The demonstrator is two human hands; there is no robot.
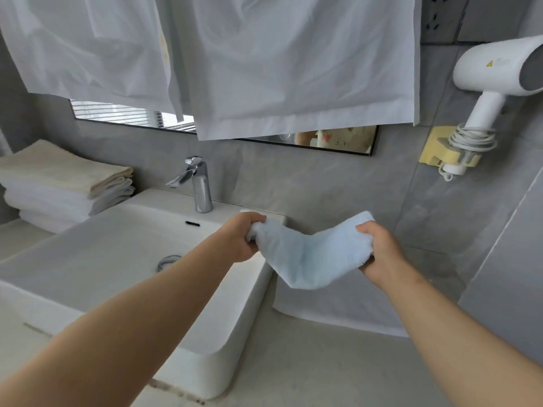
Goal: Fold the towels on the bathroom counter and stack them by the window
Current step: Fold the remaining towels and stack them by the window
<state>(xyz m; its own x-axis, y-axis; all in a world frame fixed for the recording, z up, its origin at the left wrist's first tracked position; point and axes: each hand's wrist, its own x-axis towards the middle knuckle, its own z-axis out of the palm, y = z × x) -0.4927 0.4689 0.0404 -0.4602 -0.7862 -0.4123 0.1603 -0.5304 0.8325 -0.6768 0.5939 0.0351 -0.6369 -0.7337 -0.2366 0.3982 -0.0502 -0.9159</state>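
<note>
Left hand [241, 240] grips pale blue towel [311, 255] | right hand [383, 254] grips other end | folded stack [58, 183] left of sink [244, 312]

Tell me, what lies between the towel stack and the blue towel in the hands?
The white sink with its tap, seen in the head view.

Grey tiled wall [308, 177], pale joints. Mirror [338, 141] mostly covered by hanging white sheets [293, 69]. White basin [241, 318] with chrome tap [199, 186] sits on a pale stone surface [308, 371]. White hair dryer [496, 69] in a yellow holder [432, 148] at right, socket [437, 16] above. Light soft, even.
</note>
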